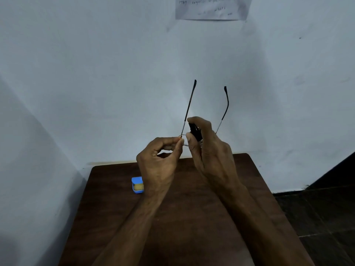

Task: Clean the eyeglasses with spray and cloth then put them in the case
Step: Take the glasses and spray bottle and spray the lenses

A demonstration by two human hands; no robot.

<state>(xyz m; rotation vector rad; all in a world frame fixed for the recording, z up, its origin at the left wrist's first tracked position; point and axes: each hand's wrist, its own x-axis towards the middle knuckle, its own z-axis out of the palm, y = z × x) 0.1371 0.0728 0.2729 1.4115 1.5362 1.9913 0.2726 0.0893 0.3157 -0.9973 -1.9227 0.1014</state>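
- Pinches eyeglasses at one hinge with left hand, temples up, leaving lenses bare;
- Grips spray bottle in right hand just beside eyeglasses, likely aiming at a lens.

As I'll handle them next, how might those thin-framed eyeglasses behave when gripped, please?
Probably light: the left hand holds the eyeglasses up by a fingertip pinch at one hinge. Their thin wire temples likely flex and bend easily.

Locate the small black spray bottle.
Head view, centre: the small black spray bottle is gripped in the right hand, raised above the dark wooden table, just right of the thin-framed eyeglasses pinched by the left hand.
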